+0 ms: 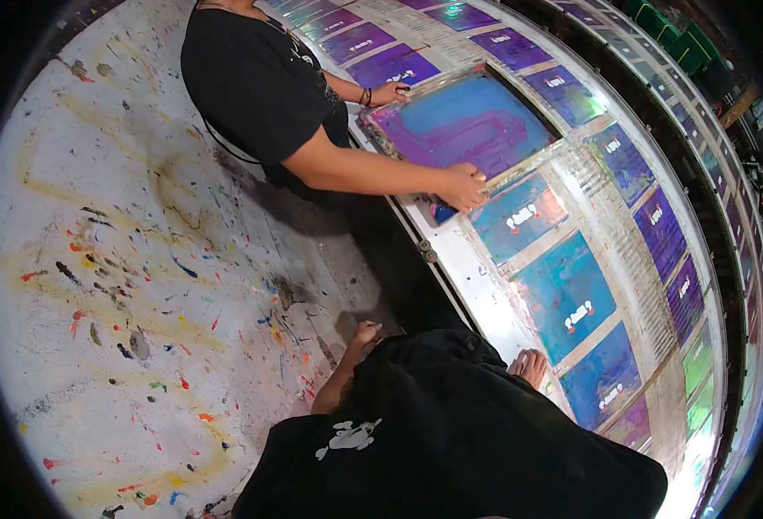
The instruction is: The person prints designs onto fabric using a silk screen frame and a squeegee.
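Observation:
My left hand point(367, 332) hangs beside my body over the paint-spattered floor, its fingers curled in, and no object shows in it. My right hand point(530, 367) lies with its fingers out on the white edge of the long table point(494, 303), near the blue and purple printed panels. Closest to that hand are a blue-purple panel point(602, 372) and a teal panel point(563, 285), each with a small white and red figure. Farther up the table, a co-worker's two hands hold a screen printing frame point(476, 121) with purple ink smeared across its blue mesh.
The co-worker point(260, 86) in a black shirt stands at the table's edge, ahead of me. More printed panels point(658, 229) run along the table in rows. A second long table point(718, 147) lies beyond a dark gap. Paint spots cover the floor point(139, 285) at left.

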{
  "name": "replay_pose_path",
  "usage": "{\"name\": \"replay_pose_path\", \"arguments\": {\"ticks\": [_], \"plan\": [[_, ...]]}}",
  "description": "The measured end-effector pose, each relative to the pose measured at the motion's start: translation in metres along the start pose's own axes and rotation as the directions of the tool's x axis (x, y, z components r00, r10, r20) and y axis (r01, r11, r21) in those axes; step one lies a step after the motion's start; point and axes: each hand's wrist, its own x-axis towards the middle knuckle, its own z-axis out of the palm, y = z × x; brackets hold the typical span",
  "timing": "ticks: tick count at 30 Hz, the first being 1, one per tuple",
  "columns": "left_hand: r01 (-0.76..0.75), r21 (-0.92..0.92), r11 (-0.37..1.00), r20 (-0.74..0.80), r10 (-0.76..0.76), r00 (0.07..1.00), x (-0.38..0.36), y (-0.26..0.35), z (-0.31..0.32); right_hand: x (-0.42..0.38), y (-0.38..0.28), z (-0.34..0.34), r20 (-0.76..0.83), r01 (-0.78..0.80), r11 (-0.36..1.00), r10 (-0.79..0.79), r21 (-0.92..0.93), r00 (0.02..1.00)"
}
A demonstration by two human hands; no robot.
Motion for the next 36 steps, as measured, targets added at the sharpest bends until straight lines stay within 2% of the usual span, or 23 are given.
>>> {"name": "replay_pose_path", "arguments": {"ticks": [1,2,4,5,6,7,8,10,11,13,14,15,16,17,19,20,22,23,27,29,32,36], "plan": [[0.060,-0.024,0.998,0.086,-0.058,0.995,0.013,-0.016,-0.004,0.000,-0.002,-0.001,0.003,-0.006,1.000,0.006,-0.002,1.000],[0.057,-0.022,0.998,0.090,-0.054,0.994,0.002,-0.010,-0.002,0.001,-0.003,-0.003,0.004,-0.011,1.000,0.011,-0.004,1.000],[0.126,0.005,0.992,-0.116,-0.125,0.985,-0.035,0.014,0.004,0.002,-0.006,-0.004,-0.015,-0.012,1.000,0.012,-0.004,1.000],[0.122,0.006,0.993,-0.114,-0.120,0.986,-0.031,0.014,0.009,0.003,-0.007,-0.005,-0.045,-0.013,1.000,0.013,-0.011,0.999],[0.112,-0.068,0.991,-0.114,-0.120,0.986,-0.027,0.012,0.013,0.003,-0.008,-0.006,-0.073,-0.015,1.000,0.014,-0.019,0.997],[0.106,-0.139,0.984,-0.114,-0.123,0.986,-0.025,0.007,0.017,0.003,-0.009,-0.006,-0.071,-0.018,1.000,0.016,-0.019,0.997],[0.111,-0.137,0.984,-0.113,-0.127,0.985,-0.023,0.002,0.021,0.004,-0.010,-0.007,-0.052,-0.017,1.000,0.017,0.000,0.999],[0.001,-0.223,0.975,-0.106,-0.025,0.994,-0.025,0.002,0.028,0.004,-0.009,-0.011,-0.013,-0.018,0.999,0.019,0.040,1.000],[0.005,-0.220,0.975,-0.104,-0.029,0.994,-0.030,0.001,0.034,0.002,-0.003,-0.007,-0.036,0.010,1.000,-0.009,0.016,0.999],[-0.073,-0.175,0.982,-0.103,0.056,0.993,-0.038,-0.003,0.046,-0.001,0.002,-0.010,-0.044,0.024,0.998,-0.022,0.058,0.999],[-0.075,-0.173,0.982,-0.107,0.057,0.993,-0.042,-0.005,0.055,-0.002,0.005,-0.011,-0.057,0.042,0.994,-0.036,0.104,0.998],[-0.055,-0.080,0.995,-0.087,0.048,0.995,-0.053,-0.003,0.067,-0.005,0.006,-0.013,-0.097,0.051,0.994,-0.042,0.093,0.994],[-0.034,0.015,0.999,-0.069,0.035,0.997,-0.064,-0.003,0.079,-0.008,0.008,-0.017,-0.094,0.048,0.994,-0.039,0.103,0.995],[-0.027,0.022,0.999,-0.078,0.029,0.997,-0.076,-0.005,0.089,-0.013,0.011,-0.022,-0.066,0.053,0.991,-0.045,0.121,0.997],[-0.188,0.338,0.922,-0.088,0.230,0.969,-0.098,-0.018,0.109,-0.024,0.013,-0.035,-0.056,0.076,0.989,-0.069,0.130,0.996],[-0.175,0.344,0.922,-0.096,0.220,0.971,-0.104,-0.028,0.114,-0.029,0.016,-0.038,-0.046,0.072,0.987,-0.066,0.141,0.997],[-0.120,0.221,0.968,-0.010,0.125,0.992,-0.109,-0.064,0.121,-0.042,0.027,-0.043,-0.021,0.072,0.978,-0.069,0.194,0.997],[-0.130,0.219,0.967,-0.082,0.151,0.985,-0.116,-0.079,0.124,-0.046,0.033,-0.046,-0.013,0.081,0.976,-0.080,0.204,0.997],[-0.070,0.291,0.954,-0.167,0.122,0.978,-0.145,-0.108,0.129,-0.059,0.044,-0.056,-0.026,0.072,0.972,-0.068,0.223,0.997],[0.058,0.257,0.965,-0.129,-0.025,0.991,-0.152,-0.125,0.131,-0.062,0.045,-0.058,-0.055,0.113,0.961,-0.103,0.252,0.993],[0.020,0.338,0.941,-0.168,0.039,0.985,-0.182,-0.122,0.141,-0.062,0.042,-0.058,-0.032,0.113,0.955,-0.109,0.273,0.994],[0.015,0.347,0.938,-0.184,0.052,0.981,-0.183,-0.161,0.149,-0.061,0.040,-0.054,-0.074,0.171,0.962,-0.159,0.211,0.985]]}}
